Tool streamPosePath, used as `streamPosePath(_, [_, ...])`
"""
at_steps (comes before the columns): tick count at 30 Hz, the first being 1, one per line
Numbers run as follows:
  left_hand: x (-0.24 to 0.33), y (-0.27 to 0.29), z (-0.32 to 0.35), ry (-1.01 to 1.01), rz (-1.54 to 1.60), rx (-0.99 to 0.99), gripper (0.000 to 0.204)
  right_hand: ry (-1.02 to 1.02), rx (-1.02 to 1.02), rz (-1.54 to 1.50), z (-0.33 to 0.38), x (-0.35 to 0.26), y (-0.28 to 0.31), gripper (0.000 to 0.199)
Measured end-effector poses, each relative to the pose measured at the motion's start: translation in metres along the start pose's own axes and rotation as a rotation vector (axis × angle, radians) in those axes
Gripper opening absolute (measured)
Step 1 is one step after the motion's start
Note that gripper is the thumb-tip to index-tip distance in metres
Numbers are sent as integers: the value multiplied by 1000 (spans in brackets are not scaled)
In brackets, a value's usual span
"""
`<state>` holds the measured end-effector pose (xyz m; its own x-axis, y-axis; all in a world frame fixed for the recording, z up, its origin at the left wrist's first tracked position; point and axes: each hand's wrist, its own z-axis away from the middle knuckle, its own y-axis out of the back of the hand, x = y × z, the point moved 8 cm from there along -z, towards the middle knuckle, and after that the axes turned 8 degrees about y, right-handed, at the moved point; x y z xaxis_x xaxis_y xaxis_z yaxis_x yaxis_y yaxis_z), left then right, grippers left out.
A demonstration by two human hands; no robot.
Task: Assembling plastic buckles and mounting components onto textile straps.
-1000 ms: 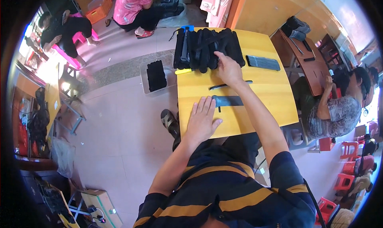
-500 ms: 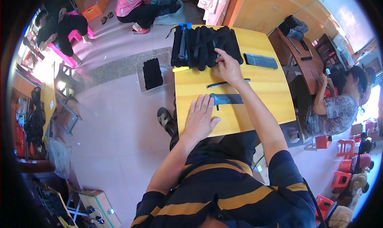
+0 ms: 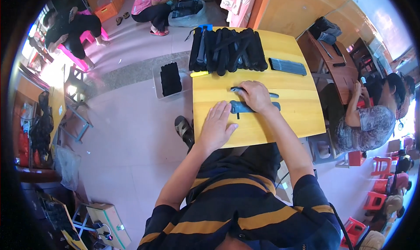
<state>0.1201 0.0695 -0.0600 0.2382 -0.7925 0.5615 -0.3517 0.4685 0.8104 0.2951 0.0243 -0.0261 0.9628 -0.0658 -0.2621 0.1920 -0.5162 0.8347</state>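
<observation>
My left hand (image 3: 216, 125) lies flat on the yellow table (image 3: 297, 119), its fingers stretched out. Its fingertips are beside the left end of a flat blue-grey strip (image 3: 243, 107), which has a small dark tab at its lower edge. My right hand (image 3: 257, 97) is closed over a slim, dark, stick-like tool (image 3: 236, 89); the tool's ends show on both sides of the hand, its middle is hidden. The right wrist covers part of the blue-grey strip. Beyond the hands lies a wide pile of black fabric strips (image 3: 210, 53), some laid crosswise on top.
A bundle of grey strips (image 3: 288, 66) lies right of the pile, a yellow-handled tool (image 3: 199, 74) at its near left. Left of the table, a clear bin (image 3: 179, 96) holds black pieces. A co-worker (image 3: 367, 123) sits at a brown table on the right; two other people are at far left.
My right hand has drawn back from the black pile and closed on the slim dark tool, which has turned slightly. My left hand stays nearly where it was.
</observation>
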Motion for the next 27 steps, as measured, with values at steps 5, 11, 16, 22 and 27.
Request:
streamPosePath(5, [-8, 41, 5, 33, 325, 147, 37, -87, -55, 50, 15, -21, 48, 15])
streamPosePath(11, [138, 92, 53, -519, 1088, -685, 17, -149, -29, 13, 76, -34, 74, 13])
streamPosePath(16, [214, 189, 109, -1222, 1740, -1094, 38, -77, -100, -107, 93, -68, 59, 17])
streamPosePath(22, [220, 207, 121, -1233, 1698, -1049, 40, 61, 4, -156, 95, -84, 42, 22])
streamPosePath(27, [227, 204, 127, -1252, 1569, -1012, 47, 52, 10, -188, 99, -83, 35, 19])
